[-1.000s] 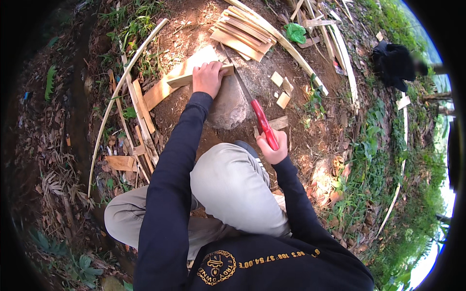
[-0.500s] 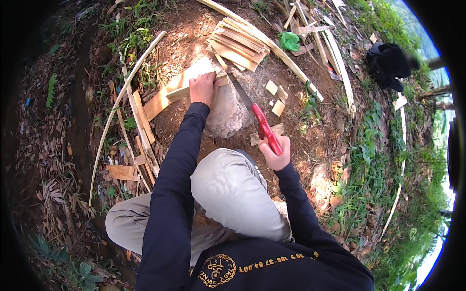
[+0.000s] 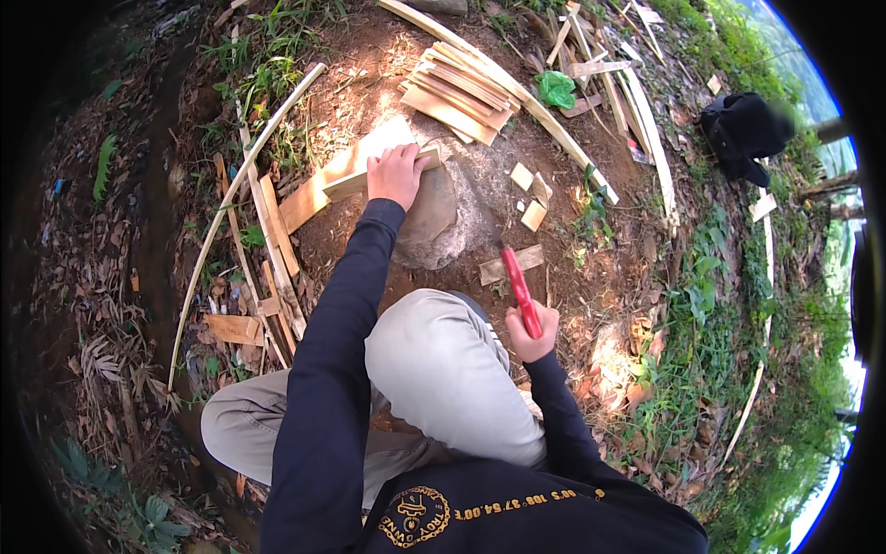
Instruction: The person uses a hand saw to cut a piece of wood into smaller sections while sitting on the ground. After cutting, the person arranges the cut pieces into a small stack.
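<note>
The left hand (image 3: 395,177) wraps its fingers around a narrow, pale wooden board (image 3: 346,187), whose right end lies over a rounded grey rock (image 3: 429,226). The right hand (image 3: 532,332) is closed around a red-handled saw (image 3: 520,286), its blurred blade pointing far-left toward that end. Small pale wood offcuts (image 3: 533,216) lie right of the blade; a stack of thin, pale wooden slats (image 3: 452,115) sits just beyond on the far side, near a crumpled green plastic bag (image 3: 556,90).
</note>
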A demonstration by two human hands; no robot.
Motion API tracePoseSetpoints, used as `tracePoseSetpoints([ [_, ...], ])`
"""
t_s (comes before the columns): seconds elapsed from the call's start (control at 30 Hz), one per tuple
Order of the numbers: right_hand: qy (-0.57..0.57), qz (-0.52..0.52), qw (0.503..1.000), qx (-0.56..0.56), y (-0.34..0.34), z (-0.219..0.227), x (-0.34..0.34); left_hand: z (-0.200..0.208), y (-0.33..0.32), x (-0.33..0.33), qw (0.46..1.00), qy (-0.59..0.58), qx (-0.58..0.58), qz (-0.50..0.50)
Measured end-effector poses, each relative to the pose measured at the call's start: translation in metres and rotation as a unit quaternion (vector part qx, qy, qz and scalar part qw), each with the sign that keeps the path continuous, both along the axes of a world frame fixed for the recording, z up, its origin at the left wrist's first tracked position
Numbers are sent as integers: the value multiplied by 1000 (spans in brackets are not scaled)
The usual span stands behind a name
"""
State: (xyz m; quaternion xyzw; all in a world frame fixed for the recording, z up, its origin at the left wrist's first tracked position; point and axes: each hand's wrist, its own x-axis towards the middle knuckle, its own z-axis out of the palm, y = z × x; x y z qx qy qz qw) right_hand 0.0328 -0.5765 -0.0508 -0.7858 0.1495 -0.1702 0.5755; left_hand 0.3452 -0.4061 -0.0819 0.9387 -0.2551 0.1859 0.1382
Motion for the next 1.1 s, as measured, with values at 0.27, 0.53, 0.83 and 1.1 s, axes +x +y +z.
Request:
tracePoseSetpoints([
  [0.27, -6, 4, 982, -191, -41, -24, -9, 23, 9, -9, 993, 78, 24, 90],
  [0.53, 27, -19, 986, -162, -53, -5, -16, 11, -50, 16, 990, 110, 72, -55],
  [0.83, 49, -69, 985, -152, -55, -11, -29, 24, -37, 61, 970, 71, 217, -84],
  [1.1, 33, -81, 985, -146, -63, -7, -15, 44, -22, 53, 986, 75, 140, -55],
])
